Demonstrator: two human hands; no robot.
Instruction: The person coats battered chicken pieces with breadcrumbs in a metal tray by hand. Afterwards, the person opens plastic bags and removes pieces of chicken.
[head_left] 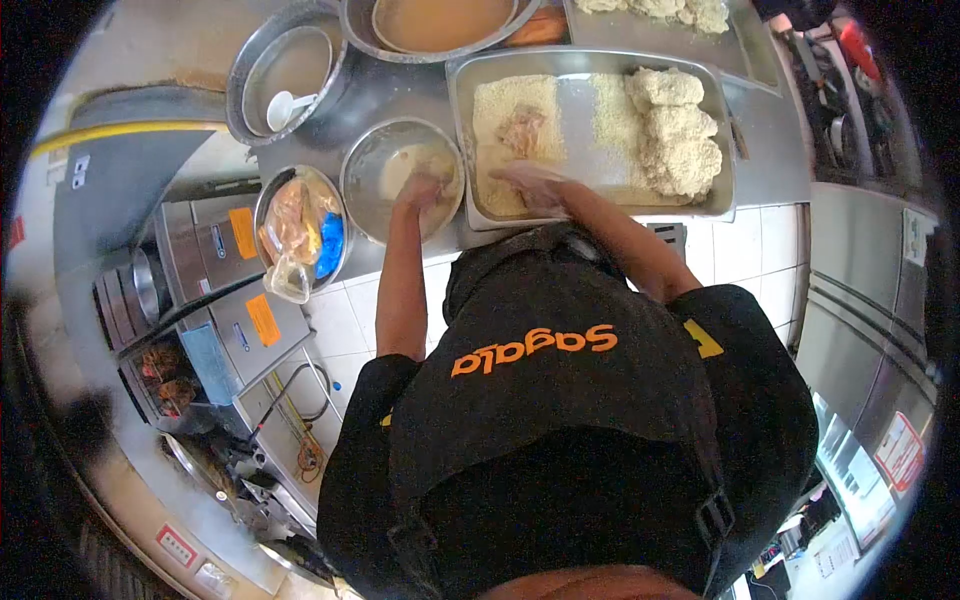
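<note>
My left hand [426,188] reaches into a round metal bowl [352,185] of pale batter. Its fingers are blurred and partly hidden, and anything in them cannot be made out. My right hand [535,190], whitened with coating, is low in the left part of a large steel tray [722,150], fingers apart over the pale crumbs [500,95]. Just above this hand a piece of raw meat [522,130] lies on the crumbs. Several coated pieces [690,140] are piled along the tray's right side.
A smaller bowl [266,215] at the left holds raw meat in plastic and something blue [330,245]. Behind are a pot with a white scoop [285,108], a wide basin of brownish liquid [440,20] and another tray [745,40] with coated pieces.
</note>
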